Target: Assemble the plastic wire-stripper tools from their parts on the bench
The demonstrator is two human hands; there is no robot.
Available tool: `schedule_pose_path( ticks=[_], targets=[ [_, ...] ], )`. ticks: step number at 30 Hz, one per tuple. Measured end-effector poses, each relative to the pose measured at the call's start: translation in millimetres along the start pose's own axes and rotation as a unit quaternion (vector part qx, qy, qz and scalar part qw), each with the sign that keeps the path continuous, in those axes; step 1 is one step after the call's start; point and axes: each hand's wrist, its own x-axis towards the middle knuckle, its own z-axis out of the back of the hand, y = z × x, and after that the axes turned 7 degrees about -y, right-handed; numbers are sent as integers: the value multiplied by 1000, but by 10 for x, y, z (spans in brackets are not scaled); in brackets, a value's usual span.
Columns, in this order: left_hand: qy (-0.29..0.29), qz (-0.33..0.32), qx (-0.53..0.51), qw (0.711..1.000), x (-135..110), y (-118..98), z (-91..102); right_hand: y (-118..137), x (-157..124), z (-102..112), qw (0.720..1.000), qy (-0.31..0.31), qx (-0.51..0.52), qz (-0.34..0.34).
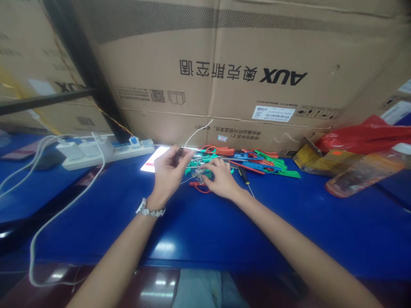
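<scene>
1. Carefully, the small pale piece (pixel 199 174) at frame centre should be steadied, clamped by the right hand (pixel 221 177).
2. Whether the left hand's grip (pixel 171 167) is closed cannot be told.

AUX cardboard box (pixel 224 98), blue tabletop (pixel 237 235), white power strip (pixel 130 150) at left, bottle (pixel 361 173) near red bag (pixel 361 134)

A blue table (pixel 272 226) bears coloured plastic pieces (pixel 255 166), a screwdriver (pixel 243 174) and a bottle (pixel 362 172).
</scene>
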Motion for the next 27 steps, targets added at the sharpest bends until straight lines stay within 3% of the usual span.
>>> schedule_pose_path(
  ticks=[4, 7, 12, 16, 21, 24, 27],
  targets=[
    [38, 19, 6, 999, 14, 20, 41, -57, 244, -89, 998, 51, -21, 36],
    [71, 35, 8, 997, 25, 60, 71, -91, 375, -80, 998, 41, -8, 56],
    [89, 55, -6, 995, 32, 128, 80, -217, 564, 103, 995, 14, 78, -62],
    [84, 61, -10, 995, 29, 129, 55, -303, 645, 192, 994, 50, 22, -93],
    [86, 67, -28, 994, 20, 87, 38, -128, 330, 163, 999, -24, 25, -34],
    [90, 71, -36, 993, 8, 45, 31, 80, 35, 120, 994, -16, 106, -29],
    [92, 74, -36, 992, -1, 4, 25, 206, -106, 59, 991, -5, 124, -49]
  ],
)
